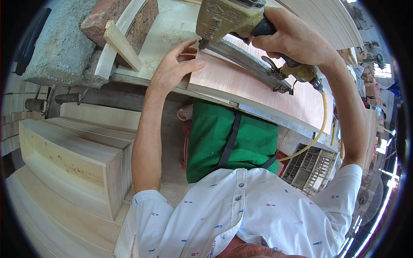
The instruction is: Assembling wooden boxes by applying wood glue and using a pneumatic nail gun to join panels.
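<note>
My right hand (pixel 297 38) is wrapped round the handle of a worn yellow-green nail gun (pixel 230 19). The gun's long metal magazine (pixel 245 62) slants over a pale pinkish wooden panel (pixel 232 79) on the workbench. Its nose sits at the panel's far left corner. Right beside that corner is my left hand (pixel 176 66), fingers curved and apart, thumb reaching over the panel's left edge; its fingertips come close to the gun's nose. A yellow air hose (pixel 323 116) hangs from the gun's rear end.
Stacked wooden drawers or boxes (pixel 73 159) stand at the left. A concrete block (pixel 62 43), bricks (pixel 101 21) and wood strips (pixel 122 46) occupy the bench's left end. A green cloth (pixel 215 142) covers my lap; a plastic crate (pixel 309 167) sits low on the right.
</note>
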The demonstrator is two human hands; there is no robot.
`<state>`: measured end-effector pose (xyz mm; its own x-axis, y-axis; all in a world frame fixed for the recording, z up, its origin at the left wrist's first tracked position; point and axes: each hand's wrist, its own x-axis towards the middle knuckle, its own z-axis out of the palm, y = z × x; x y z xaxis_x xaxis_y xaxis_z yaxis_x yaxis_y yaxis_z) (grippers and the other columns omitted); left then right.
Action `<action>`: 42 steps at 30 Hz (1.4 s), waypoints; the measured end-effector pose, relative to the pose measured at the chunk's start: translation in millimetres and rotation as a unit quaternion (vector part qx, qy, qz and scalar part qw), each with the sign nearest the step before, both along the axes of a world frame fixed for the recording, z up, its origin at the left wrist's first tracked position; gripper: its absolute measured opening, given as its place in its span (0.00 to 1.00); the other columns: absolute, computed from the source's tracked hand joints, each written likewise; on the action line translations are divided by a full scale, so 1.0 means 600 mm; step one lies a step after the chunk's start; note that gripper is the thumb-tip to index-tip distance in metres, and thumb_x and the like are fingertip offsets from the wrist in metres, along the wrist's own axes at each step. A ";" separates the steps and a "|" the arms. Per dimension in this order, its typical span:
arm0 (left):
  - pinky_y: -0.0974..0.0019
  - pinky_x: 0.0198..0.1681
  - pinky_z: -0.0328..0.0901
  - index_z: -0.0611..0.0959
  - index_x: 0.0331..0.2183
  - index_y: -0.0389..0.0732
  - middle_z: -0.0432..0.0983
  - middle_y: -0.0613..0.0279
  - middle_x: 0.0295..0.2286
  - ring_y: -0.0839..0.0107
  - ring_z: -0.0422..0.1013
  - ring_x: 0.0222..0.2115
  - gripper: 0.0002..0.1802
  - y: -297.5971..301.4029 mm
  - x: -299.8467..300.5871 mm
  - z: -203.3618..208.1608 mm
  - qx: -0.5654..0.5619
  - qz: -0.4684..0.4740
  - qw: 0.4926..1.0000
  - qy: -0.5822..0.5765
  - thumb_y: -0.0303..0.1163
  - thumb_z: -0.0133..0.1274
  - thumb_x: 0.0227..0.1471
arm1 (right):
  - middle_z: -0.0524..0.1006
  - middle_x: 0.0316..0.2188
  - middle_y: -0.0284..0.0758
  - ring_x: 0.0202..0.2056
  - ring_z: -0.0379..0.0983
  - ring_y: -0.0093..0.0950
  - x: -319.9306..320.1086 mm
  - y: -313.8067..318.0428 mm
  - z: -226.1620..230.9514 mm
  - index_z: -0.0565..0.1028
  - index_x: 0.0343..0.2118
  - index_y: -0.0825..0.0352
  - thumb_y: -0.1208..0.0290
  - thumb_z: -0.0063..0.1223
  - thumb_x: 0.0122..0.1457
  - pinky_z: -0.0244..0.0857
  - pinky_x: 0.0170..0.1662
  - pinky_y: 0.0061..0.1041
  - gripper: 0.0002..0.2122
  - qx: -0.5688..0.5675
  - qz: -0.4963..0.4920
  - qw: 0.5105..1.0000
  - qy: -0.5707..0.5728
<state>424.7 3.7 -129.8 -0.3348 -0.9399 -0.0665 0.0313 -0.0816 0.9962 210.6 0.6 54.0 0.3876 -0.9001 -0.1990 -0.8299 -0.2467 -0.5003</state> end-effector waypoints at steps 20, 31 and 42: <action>0.67 0.47 0.63 0.65 0.55 0.33 0.69 0.51 0.44 0.66 0.68 0.45 0.42 -0.002 0.000 0.002 -0.003 -0.007 1.000 -0.006 0.41 0.62 0.41 | 0.73 0.20 0.31 0.20 0.69 0.18 -0.142 0.179 0.037 0.72 0.33 0.73 0.71 0.57 0.46 0.64 0.24 0.19 0.13 0.084 -0.155 0.983 0.060; 0.64 0.55 0.56 0.63 0.55 0.32 0.67 0.50 0.48 0.65 0.65 0.49 0.42 0.007 -0.006 0.011 -0.003 -0.011 0.999 -0.045 0.43 0.58 0.43 | 0.71 0.16 0.32 0.19 0.69 0.19 -0.139 0.198 0.022 0.70 0.25 0.73 0.70 0.58 0.45 0.62 0.22 0.20 0.12 0.032 -0.097 0.994 0.040; 0.64 0.51 0.60 0.68 0.53 0.34 0.70 0.49 0.45 0.64 0.67 0.46 0.41 0.001 -0.010 0.003 -0.018 0.011 0.999 -0.032 0.46 0.61 0.40 | 0.66 0.17 0.40 0.21 0.65 0.26 -0.145 0.196 0.019 0.70 0.28 0.75 0.66 0.57 0.43 0.58 0.26 0.31 0.16 -0.010 -0.069 0.997 0.042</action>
<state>418.9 4.6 -128.1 -0.3097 -0.9494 -0.0522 -0.0304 -0.0449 0.9985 123.9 118.3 65.4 0.2433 -0.9477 -0.2066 -0.8950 -0.1372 -0.4244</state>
